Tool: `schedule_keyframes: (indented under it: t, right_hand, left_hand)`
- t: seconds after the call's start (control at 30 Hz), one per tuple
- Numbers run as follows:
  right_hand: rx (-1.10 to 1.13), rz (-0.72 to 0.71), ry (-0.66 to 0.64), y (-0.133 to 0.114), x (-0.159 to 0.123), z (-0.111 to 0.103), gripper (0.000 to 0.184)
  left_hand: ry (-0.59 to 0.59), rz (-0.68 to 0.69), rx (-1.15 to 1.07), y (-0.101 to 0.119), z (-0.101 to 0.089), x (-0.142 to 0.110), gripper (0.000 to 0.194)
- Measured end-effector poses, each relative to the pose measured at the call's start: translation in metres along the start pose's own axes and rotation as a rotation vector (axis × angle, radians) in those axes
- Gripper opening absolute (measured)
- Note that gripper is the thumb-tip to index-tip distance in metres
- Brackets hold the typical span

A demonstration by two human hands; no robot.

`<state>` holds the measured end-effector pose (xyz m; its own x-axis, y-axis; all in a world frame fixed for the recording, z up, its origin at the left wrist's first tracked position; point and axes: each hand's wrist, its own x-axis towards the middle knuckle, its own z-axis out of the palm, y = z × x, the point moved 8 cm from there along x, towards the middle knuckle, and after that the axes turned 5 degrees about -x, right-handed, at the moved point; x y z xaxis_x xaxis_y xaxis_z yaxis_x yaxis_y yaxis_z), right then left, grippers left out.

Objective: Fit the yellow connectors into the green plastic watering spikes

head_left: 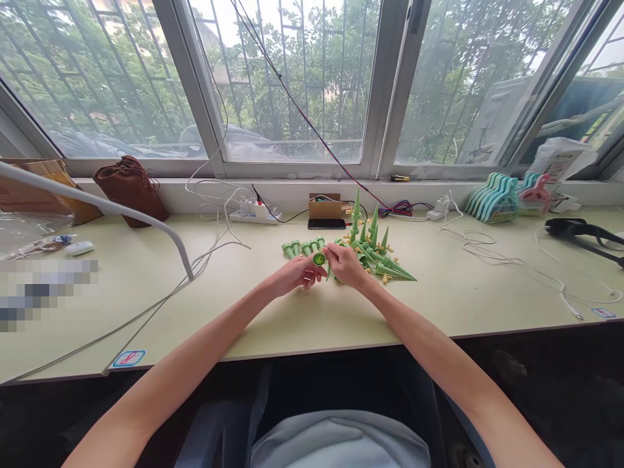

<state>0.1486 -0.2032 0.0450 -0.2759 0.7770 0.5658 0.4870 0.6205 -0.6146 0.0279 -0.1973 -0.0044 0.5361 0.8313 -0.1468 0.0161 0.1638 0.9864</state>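
My left hand (297,274) is closed round a green plant watering spike (318,259), whose round open end faces up towards me. My right hand (345,263) pinches at the side of the same spike; what lies under its fingertips is hidden. Just behind my left hand, several green spikes (295,247) lie in a row with their round ends up. To the right of my right hand is a pile of green watering spikes (390,268) with small yellow valves (385,279). Some spikes (357,211) stand upright, points up, at the back of that pile.
A phone (326,224) lies before a small cardboard box (325,207) at the back. A power strip (256,211), loose white cables (480,244) and a grey tube (166,227) are on the table (234,325). A brown pouch (130,192) and teal hangers (493,197) stand by the window.
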Motion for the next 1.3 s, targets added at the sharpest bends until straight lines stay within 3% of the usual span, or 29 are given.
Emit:
schedule_keyframes:
  t: [0.27, 0.77, 1.0, 1.3]
  right_hand:
    - [-0.005, -0.017, -0.020, -0.002, -0.001, 0.001, 0.039]
    - [-0.087, -0.016, -0.024, 0.004, 0.000, 0.003, 0.040]
    - [-0.095, -0.014, -0.020, 0.004, -0.001, 0.002, 0.038]
    - [-0.061, 0.053, -0.005, 0.009, 0.001, 0.001, 0.033]
  left_hand:
    - [0.057, 0.136, 0.061, 0.013, -0.003, -0.003, 0.054]
    - [0.322, 0.584, 0.590, 0.045, -0.005, -0.017, 0.039]
    - [0.341, 0.705, 0.773, 0.053, 0.002, -0.025, 0.036]
    - [0.344, 0.794, 0.826, 0.057, 0.005, -0.029, 0.033]
